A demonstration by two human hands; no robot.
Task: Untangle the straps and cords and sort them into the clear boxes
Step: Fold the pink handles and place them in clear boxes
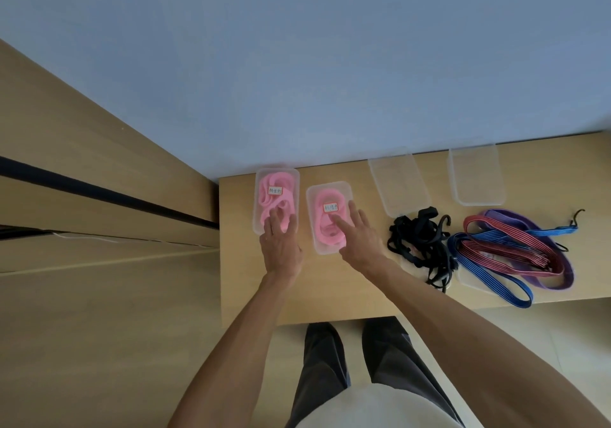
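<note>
Head view, single frame: two lidded clear boxes are seen at the left end of the wooden worktop [330,295], each packed with soft pink strap and marked with a small white label whose writing cannot be read. The left box [277,176] is pressed at its near end by the left hand [281,245], fingers flat and fairly straight, nothing grasped. The right box [327,193] is pressed by the right hand [358,237], fingers spread and extended on the lid, grip likewise empty. The step in hand is judged to be the seating or snapping down of lids on the sorted pink lots. Two further clear boxes [398,179] [476,176] are stood along the far edge by the wall, apparently empty. Still unsorted: a knotted black cord bundle [420,245] with a hooked end, just right of the right hand, and beside it a looped pile of flat striped elastic cords [515,249], red, blue and purple, with a thin hook at the far end. Next, the black bundle would need to be picked apart, likely with both hands, the hooks being probable snag points. Whether the two piles are interlocked cannot be told.
</note>
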